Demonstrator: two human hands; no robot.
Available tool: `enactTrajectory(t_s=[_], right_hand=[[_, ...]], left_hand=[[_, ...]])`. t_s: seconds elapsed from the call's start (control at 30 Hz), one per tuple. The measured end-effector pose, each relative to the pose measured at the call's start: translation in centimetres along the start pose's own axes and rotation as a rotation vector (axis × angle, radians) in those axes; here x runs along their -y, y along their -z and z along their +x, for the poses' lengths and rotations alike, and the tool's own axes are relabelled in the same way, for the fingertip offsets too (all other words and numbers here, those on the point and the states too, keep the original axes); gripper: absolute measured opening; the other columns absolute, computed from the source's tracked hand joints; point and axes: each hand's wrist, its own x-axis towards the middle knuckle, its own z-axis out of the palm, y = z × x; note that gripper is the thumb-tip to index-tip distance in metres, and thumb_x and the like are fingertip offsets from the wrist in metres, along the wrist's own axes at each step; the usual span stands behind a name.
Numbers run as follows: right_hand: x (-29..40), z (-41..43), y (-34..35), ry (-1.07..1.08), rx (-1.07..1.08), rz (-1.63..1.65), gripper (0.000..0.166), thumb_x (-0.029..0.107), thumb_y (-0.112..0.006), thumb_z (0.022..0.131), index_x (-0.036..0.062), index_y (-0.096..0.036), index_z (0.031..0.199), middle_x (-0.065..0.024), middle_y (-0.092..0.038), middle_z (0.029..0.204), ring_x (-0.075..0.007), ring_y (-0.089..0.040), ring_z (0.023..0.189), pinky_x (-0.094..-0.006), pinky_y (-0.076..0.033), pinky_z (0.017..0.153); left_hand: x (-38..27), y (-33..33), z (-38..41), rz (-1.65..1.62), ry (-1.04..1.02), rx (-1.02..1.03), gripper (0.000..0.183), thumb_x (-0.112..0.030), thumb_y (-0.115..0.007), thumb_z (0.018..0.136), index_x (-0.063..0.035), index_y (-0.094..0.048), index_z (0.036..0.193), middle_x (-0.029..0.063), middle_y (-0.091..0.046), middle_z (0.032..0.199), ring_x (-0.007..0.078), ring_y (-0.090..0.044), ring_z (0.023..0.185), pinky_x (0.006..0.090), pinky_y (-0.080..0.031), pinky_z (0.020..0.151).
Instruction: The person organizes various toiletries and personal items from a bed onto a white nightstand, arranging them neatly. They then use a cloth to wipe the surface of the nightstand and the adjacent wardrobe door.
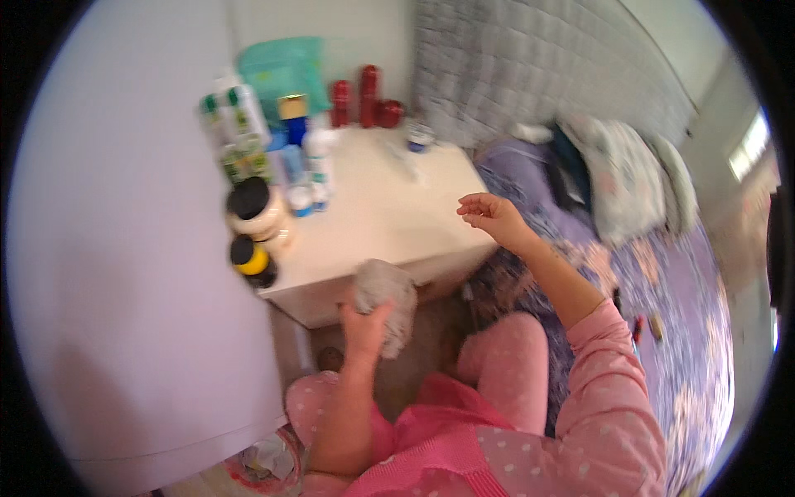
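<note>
My left hand [366, 329] grips a crumpled grey cloth [386, 298] just off the front edge of a small white table [385, 217]. The cloth hangs down past my fingers. Beyond the right side of the tabletop, my right hand [487, 217] is raised with fingers slightly bent and nothing in them. Towards the back of the table lie a small jar [420, 135] and a blurred pale item [404, 158]. Bottles and jars crowd the left side, among them a wide jar with a black lid [251, 202] and a black-and-yellow container [251, 261].
Dark red containers [369, 96] and a green bag [286, 71] stand along the back. To the right is a bed with a purple patterned cover [677, 348] and folded bedding [621, 180]. A tall pale panel [143, 248] borders the left. A bin [267, 463] is at lower left.
</note>
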Motion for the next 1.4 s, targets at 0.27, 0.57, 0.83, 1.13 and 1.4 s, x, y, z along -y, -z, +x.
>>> enactTrajectory(t_s=[0.27, 0.57, 0.83, 1.13, 1.4], right_hand=[[-3.3, -24.4, 11.9, -0.2, -0.728, -0.296, 0.018, 0.008, -0.058, 0.085, 0.0047, -0.065, 0.101, -0.007, -0.067, 0.089, -0.0124, -0.061, 0.082, -0.0265, -0.048, 0.073], [-11.1, -42.1, 18.4, -0.28, -1.538, -0.748, 0.027, 0.002, -0.06, 0.074, 0.0064, -0.064, 0.1, -0.0109, -0.063, 0.1, -0.0279, -0.057, 0.095, -0.0343, -0.043, 0.085], [-16.4, -47.3, 20.3, -0.71, -1.627, -0.755, 0.051, 0.011, -0.061, 0.07, 0.0064, -0.052, 0.12, -0.0163, -0.055, 0.119, -0.0327, -0.048, 0.114, -0.0404, -0.036, 0.098], [-17.7, -46.7, 25.2, -0.792, -1.365, -0.573, 0.058, 0.026, -0.072, 0.071, 0.0096, -0.052, 0.124, -0.0156, -0.059, 0.115, -0.0303, -0.056, 0.106, -0.0372, -0.042, 0.093], [-20.4, -47.4, 29.1, -0.131, -1.554, -0.781, 0.023, 0.024, -0.06, 0.087, 0.0061, -0.063, 0.102, -0.0081, -0.065, 0.088, -0.0177, -0.06, 0.075, -0.0304, -0.048, 0.067]], left_hand=[[0.6, -0.1, -1.8, 0.047, 0.033, 0.038, 0.043, -0.001, -0.067, 0.071, 0.0018, -0.054, 0.112, 0.0092, -0.059, 0.103, 0.0198, -0.058, 0.091, 0.0318, -0.046, 0.081], [0.7, 1.2, -3.6, 0.026, 0.06, -0.053, 0.047, -0.002, -0.065, 0.072, 0.0034, -0.05, 0.116, 0.0127, -0.058, 0.106, 0.023, -0.058, 0.092, 0.0339, -0.048, 0.079], [1.5, 2.2, -3.0, 0.043, 0.023, 0.0, 0.053, -0.005, -0.066, 0.07, 0.0034, -0.048, 0.119, 0.0137, -0.055, 0.112, 0.0263, -0.056, 0.098, 0.0356, -0.046, 0.082], [2.2, 2.8, -2.5, 0.091, 0.025, -0.001, 0.057, -0.007, -0.065, 0.071, 0.0012, -0.045, 0.124, 0.0138, -0.054, 0.114, 0.0277, -0.056, 0.099, 0.0365, -0.047, 0.083], [3.1, 2.2, -2.4, 0.087, 0.111, -0.084, 0.048, -0.005, -0.067, 0.071, 0.0017, -0.051, 0.116, 0.0116, -0.059, 0.104, 0.0236, -0.058, 0.09, 0.0348, -0.048, 0.079]])
